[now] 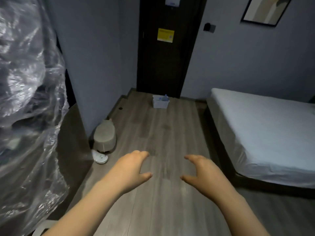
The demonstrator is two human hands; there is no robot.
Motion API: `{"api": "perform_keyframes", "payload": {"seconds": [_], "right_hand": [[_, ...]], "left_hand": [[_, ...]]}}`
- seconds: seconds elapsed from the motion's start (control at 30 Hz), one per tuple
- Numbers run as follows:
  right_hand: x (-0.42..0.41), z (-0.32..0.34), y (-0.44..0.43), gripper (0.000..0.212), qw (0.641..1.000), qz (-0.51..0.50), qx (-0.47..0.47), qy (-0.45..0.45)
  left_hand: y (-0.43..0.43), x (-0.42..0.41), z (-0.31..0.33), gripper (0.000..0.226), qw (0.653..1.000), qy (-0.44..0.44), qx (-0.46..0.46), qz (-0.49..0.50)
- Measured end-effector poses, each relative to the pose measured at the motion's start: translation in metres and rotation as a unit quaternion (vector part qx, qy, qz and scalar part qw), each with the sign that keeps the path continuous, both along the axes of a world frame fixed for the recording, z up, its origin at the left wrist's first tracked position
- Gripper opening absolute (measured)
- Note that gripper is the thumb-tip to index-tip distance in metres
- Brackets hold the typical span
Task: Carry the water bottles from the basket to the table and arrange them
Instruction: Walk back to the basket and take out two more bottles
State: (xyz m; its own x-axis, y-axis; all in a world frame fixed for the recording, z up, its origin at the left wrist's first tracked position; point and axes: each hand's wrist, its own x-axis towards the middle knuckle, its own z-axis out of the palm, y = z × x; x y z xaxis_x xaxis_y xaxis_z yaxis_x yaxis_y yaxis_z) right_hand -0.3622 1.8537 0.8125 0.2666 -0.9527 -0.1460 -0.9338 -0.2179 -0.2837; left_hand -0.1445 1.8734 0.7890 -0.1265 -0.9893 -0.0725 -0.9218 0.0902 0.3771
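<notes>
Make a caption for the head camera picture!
Left hand and right hand, both empty, reach toward the white basket of water bottles by the door.

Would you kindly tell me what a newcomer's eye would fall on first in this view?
Two bare hands, the left hand and the right hand, reach forward low in the middle, loosely spread and holding nothing. Beyond them, on the grey wooden floor before the dark door, stands a small white basket with bluish water bottles in it. Crinkled clear plastic sheeting fills the left edge, and a white-sheeted bed lies at the right.
</notes>
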Motion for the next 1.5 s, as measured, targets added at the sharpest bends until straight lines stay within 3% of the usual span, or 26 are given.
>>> {"api": "perform_keyframes", "payload": {"seconds": [0.43,0.9,1.3,1.5], "right_hand": [[-0.006,0.008,-0.171,0.066,0.997,-0.043,-0.048,-0.036],[-0.027,0.021,-0.383,0.058,0.995,-0.030,-0.058,-0.079],[0.023,0.009,-0.577,0.061,0.990,-0.066,-0.085,-0.088],[0.058,0.006,-0.672,0.060,0.990,-0.109,-0.049,-0.076]], "left_hand": [[-0.187,-0.005,0.015,0.063,0.998,0.011,-0.042,-0.049],[-0.390,-0.019,0.025,0.060,0.998,0.041,-0.052,-0.009],[-0.592,0.028,0.019,0.058,0.996,0.068,-0.063,-0.018],[-0.694,0.057,0.018,0.057,0.994,0.086,-0.052,-0.039]]}}
